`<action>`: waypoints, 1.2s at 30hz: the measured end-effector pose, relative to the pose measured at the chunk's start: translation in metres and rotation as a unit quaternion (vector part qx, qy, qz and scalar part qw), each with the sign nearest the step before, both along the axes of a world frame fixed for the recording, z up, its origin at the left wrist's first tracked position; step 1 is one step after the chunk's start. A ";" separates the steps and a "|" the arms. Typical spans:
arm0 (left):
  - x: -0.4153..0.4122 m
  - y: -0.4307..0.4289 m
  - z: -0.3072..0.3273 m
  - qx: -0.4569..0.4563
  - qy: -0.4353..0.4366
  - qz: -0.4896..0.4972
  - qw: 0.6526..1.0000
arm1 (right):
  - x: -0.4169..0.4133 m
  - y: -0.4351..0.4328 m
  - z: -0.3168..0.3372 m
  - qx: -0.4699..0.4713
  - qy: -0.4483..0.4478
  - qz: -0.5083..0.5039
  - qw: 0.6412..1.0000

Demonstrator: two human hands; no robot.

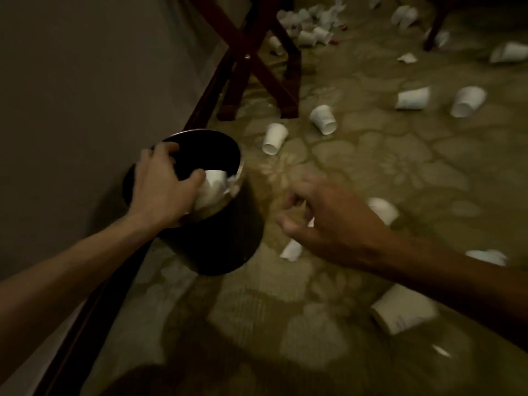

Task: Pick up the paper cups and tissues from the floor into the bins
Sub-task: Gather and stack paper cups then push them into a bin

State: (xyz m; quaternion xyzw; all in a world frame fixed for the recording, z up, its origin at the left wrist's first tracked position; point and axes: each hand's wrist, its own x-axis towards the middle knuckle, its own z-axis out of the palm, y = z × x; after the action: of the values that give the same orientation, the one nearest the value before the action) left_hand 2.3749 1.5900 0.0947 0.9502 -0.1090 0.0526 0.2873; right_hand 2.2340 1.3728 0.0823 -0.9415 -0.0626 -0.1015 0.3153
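Note:
A black round bin [228, 247] stands on the carpet by the wall. My left hand [163, 187] is over its mouth and holds a white paper cup [214, 187] at the rim. My right hand [320, 215] hovers over the carpet to the right of the bin, fingers spread and loosely curled, holding nothing. Below it lies a white tissue scrap [291, 250] and just beyond it a paper cup [383, 210]. Several more white cups lie on the floor, such as one cup [274, 138] beyond the bin and another cup [403, 310] under my right forearm.
A dark red wooden folding stand [257, 67] is beyond the bin. The wall [85, 81] and dark baseboard [94, 315] run along the left. A heap of cups and tissues [311, 24] lies at the far back. A dark furniture leg [434, 32] is at top right.

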 end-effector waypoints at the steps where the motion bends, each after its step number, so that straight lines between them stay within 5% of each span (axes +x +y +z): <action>1: -0.016 -0.016 0.008 -0.009 -0.019 -0.037 0.999 | -0.021 -0.015 0.007 -0.004 0.016 -0.006 1.000; 7: -0.162 -0.174 0.026 0.058 0.044 -0.352 0.933 | -0.180 -0.109 0.032 -0.085 0.108 -0.123 0.983; 13: -0.347 -0.312 -0.001 0.150 0.020 -0.607 0.780 | -0.387 -0.180 0.024 -0.156 0.237 -0.247 0.927; 18: -0.472 -0.373 -0.053 0.244 0.082 -0.715 0.650 | -0.565 -0.217 -0.014 -0.030 0.325 -0.383 0.864; 26: -0.699 -0.423 -0.174 0.212 0.404 -0.674 0.582 | -0.755 -0.214 -0.100 0.026 0.343 -0.568 0.748; 30: -0.756 -0.454 -0.195 0.188 0.496 -0.594 0.604 | -0.802 -0.236 -0.124 0.000 0.348 -0.628 0.696; 36: -0.799 -0.496 -0.216 0.152 0.596 -0.482 0.624 | -0.833 -0.281 -0.156 0.062 0.394 -0.605 0.689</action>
State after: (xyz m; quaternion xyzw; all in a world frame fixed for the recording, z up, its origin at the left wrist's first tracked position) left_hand 1.5758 1.0938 -0.1214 0.6159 -0.3625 -0.6883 0.1250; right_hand 1.4007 1.0920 -0.0735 -0.7073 0.6568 0.1063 0.2388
